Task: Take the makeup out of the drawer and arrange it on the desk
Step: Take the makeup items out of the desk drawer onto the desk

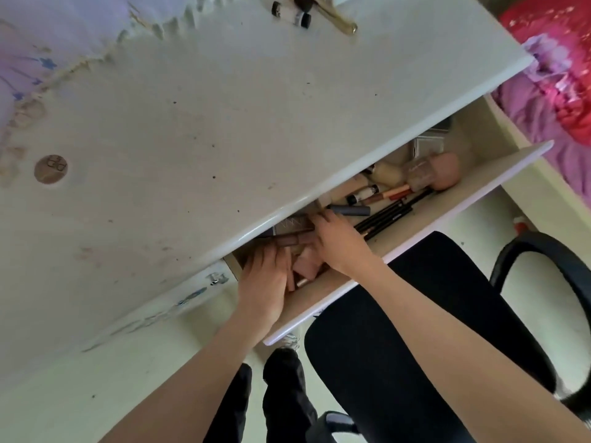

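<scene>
Desk (192,107) largely bare. Drawer (431,225) open, makeup (399,187) remaining inside. Left hand (265,279) and right hand (339,241) both reach into its left end; fingers hidden among items, grasp indeterminate, possibly a brown tube (294,239). Recommendation: lift one item cleanly, clearing the desk edge.

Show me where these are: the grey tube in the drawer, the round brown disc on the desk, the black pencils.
grey tube (350,210), head view, middle of its body
round brown disc (51,169), head view, its centre
black pencils (388,213), head view, mid-shaft of the bundle
</scene>
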